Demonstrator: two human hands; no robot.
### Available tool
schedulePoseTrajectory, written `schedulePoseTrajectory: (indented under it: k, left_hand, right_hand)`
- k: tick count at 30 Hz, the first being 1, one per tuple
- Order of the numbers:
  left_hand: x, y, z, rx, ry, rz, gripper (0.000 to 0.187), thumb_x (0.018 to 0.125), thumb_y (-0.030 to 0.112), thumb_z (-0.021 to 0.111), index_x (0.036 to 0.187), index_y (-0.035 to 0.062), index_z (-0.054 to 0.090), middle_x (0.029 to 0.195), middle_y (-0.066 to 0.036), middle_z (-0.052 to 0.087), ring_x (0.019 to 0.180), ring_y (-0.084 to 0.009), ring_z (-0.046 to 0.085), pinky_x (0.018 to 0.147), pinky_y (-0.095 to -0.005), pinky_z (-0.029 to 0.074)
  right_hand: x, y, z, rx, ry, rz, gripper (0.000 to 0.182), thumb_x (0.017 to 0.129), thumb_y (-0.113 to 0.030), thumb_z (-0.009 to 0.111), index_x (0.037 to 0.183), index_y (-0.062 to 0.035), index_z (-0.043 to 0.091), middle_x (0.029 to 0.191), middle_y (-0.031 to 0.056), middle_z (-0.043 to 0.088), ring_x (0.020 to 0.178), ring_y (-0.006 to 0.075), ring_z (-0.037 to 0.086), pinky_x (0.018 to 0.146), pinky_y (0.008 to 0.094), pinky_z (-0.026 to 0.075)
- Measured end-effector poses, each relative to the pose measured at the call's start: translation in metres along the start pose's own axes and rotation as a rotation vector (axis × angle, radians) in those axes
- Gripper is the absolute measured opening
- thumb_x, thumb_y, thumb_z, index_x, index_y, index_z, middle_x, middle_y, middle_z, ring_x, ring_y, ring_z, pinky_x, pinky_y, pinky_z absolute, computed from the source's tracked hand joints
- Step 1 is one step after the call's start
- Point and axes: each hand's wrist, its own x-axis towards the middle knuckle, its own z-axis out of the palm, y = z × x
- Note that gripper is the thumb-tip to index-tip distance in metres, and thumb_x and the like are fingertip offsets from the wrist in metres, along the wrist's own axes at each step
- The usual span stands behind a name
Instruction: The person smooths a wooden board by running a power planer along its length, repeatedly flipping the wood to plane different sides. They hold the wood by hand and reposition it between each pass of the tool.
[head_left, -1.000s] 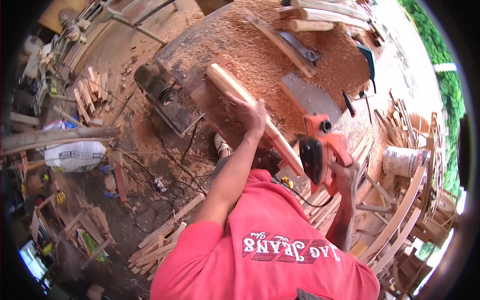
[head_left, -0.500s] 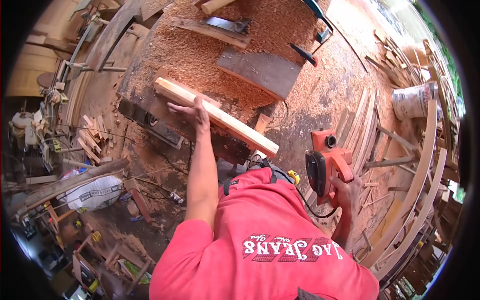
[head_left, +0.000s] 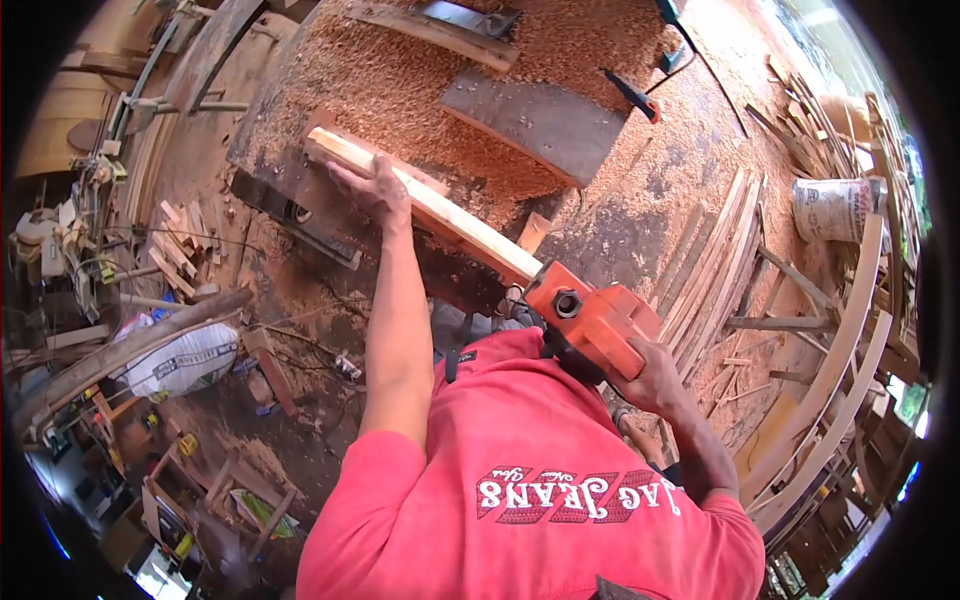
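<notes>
A pale squared length of wood (head_left: pixel 450 218) lies slantwise over the edge of a dark workbench. My left hand (head_left: pixel 378 193) grips it towards its far left end, the thumb over the top and the fingers along the side. In my right hand (head_left: pixel 645 377) is an orange electric planer (head_left: pixel 603 318), held by its rear handle. The planer's front end is right at the near right end of the wood and overlaps it in this view. Its underside is hidden.
Wood shavings (head_left: pixel 350 70) cover the bench, with a dark board (head_left: pixel 545 120) and a clamp (head_left: pixel 632 95) among them. Long strips of wood (head_left: pixel 705 270) lie at the right, near a white bucket (head_left: pixel 835 210). A filled sack (head_left: pixel 185 362) and offcuts (head_left: pixel 178 250) are at the left.
The planer has swung left and turned, from beside my body up to the end of the wood. My left hand has closed more around the wood.
</notes>
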Motion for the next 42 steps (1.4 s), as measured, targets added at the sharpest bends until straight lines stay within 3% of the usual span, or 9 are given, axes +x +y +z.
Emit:
schedulePoseTrajectory:
  k: [9, 15, 19, 21, 26, 30, 32, 37, 42]
  left_hand:
    - [-0.007, 0.025, -0.006, -0.031, 0.025, -0.035, 0.092, 0.086, 0.030, 0.061, 0.151, -0.0104, 0.010, 0.155, -0.035, 0.015, 0.145, -0.0459, 0.018, 0.120, -0.0495, 0.015]
    - [0.010, 0.020, -0.026, -0.212, 0.029, -0.199, 0.074, 0.086, 0.037, 0.074, 0.134, -0.0051, 0.036, 0.128, -0.025, 0.041, 0.121, -0.0375, 0.041, 0.108, -0.0490, 0.030]
    - [0.054, -0.026, -0.066, -0.638, 0.048, -0.316, 0.040, 0.098, 0.029, 0.063, 0.120, -0.0017, 0.052, 0.111, -0.010, 0.051, 0.101, -0.0188, 0.053, 0.091, -0.0324, 0.044]
    - [0.071, -0.039, -0.095, -0.652, 0.164, -0.325, 0.030, 0.100, 0.027, 0.060, 0.115, 0.0011, 0.057, 0.101, -0.004, 0.058, 0.091, -0.0129, 0.056, 0.081, -0.0270, 0.047]
    - [0.086, -0.091, -0.170, -0.567, 0.258, -0.432, 0.032, 0.100, 0.031, 0.058, 0.115, 0.0029, 0.060, 0.099, -0.003, 0.063, 0.080, -0.0093, 0.060, 0.065, -0.0213, 0.045]
    - [0.068, -0.115, -0.207, -0.546, 0.324, -0.533, 0.031, 0.101, 0.030, 0.056, 0.115, 0.0029, 0.059, 0.099, -0.004, 0.063, 0.081, -0.0095, 0.058, 0.067, -0.0235, 0.043]
    - [0.054, -0.125, -0.215, -0.544, 0.337, -0.566, 0.032, 0.101, 0.031, 0.056, 0.116, 0.0031, 0.059, 0.099, -0.004, 0.063, 0.080, -0.0094, 0.058, 0.067, -0.0232, 0.042]
    - [0.034, -0.097, -0.203, -0.552, 0.273, -0.619, 0.029, 0.100, 0.030, 0.057, 0.112, 0.0043, 0.061, 0.099, -0.004, 0.064, 0.080, -0.0101, 0.060, 0.068, -0.0239, 0.044]
    - [0.011, -0.065, -0.131, -0.372, 0.066, -0.334, 0.044, 0.096, 0.032, 0.063, 0.122, -0.0029, 0.054, 0.110, -0.013, 0.060, 0.098, -0.0210, 0.059, 0.088, -0.0354, 0.049]
  right_hand:
    - [0.055, -0.062, 0.039, -0.006, 0.059, -0.121, 0.016, 0.075, -0.008, 0.070, 0.086, 0.0004, 0.063, 0.078, 0.0211, 0.063, 0.072, 0.0420, 0.064, 0.063, 0.0443, 0.051]
    - [0.109, -0.116, 0.061, -0.028, 0.041, -0.089, 0.016, 0.076, -0.007, 0.069, 0.089, 0.0006, 0.062, 0.079, 0.0230, 0.064, 0.076, 0.0445, 0.064, 0.064, 0.0459, 0.051]
    - [0.157, -0.162, 0.077, -0.059, -0.002, -0.097, 0.023, 0.078, -0.008, 0.068, 0.098, 0.0015, 0.064, 0.083, 0.0249, 0.066, 0.082, 0.0461, 0.064, 0.068, 0.0456, 0.053]
    - [0.184, -0.194, 0.084, -0.021, 0.027, -0.124, 0.033, 0.081, -0.011, 0.070, 0.110, 0.0036, 0.065, 0.079, 0.0176, 0.069, 0.078, 0.0208, 0.072, 0.068, 0.0357, 0.054]
    - [0.253, -0.252, 0.102, -0.001, -0.004, -0.134, 0.027, 0.080, -0.014, 0.070, 0.100, 0.0039, 0.068, 0.072, 0.0079, 0.065, 0.070, 0.0105, 0.060, 0.064, 0.0312, 0.051]
    - [0.311, -0.311, 0.113, 0.006, -0.062, -0.194, 0.015, 0.079, -0.012, 0.069, 0.076, 0.0029, 0.065, 0.064, 0.0041, 0.060, 0.062, 0.0083, 0.058, 0.056, 0.0297, 0.047]
    - [0.359, -0.304, 0.119, -0.277, -0.116, -0.618, 0.029, 0.077, -0.018, 0.069, 0.100, -0.0011, 0.069, 0.078, 0.0121, 0.068, 0.065, 0.0157, 0.063, 0.063, 0.0324, 0.052]
    - [0.393, -0.339, 0.120, -0.008, -0.109, -0.210, 0.025, 0.076, -0.019, 0.074, 0.091, 0.0015, 0.071, 0.069, 0.0054, 0.065, 0.062, 0.0094, 0.058, 0.057, 0.0286, 0.048]
    - [0.326, -0.309, 0.071, 0.161, 0.063, -0.238, 0.030, 0.075, -0.017, 0.078, 0.100, -0.0014, 0.073, 0.072, 0.0005, 0.066, 0.064, 0.0073, 0.057, 0.057, 0.0257, 0.046]
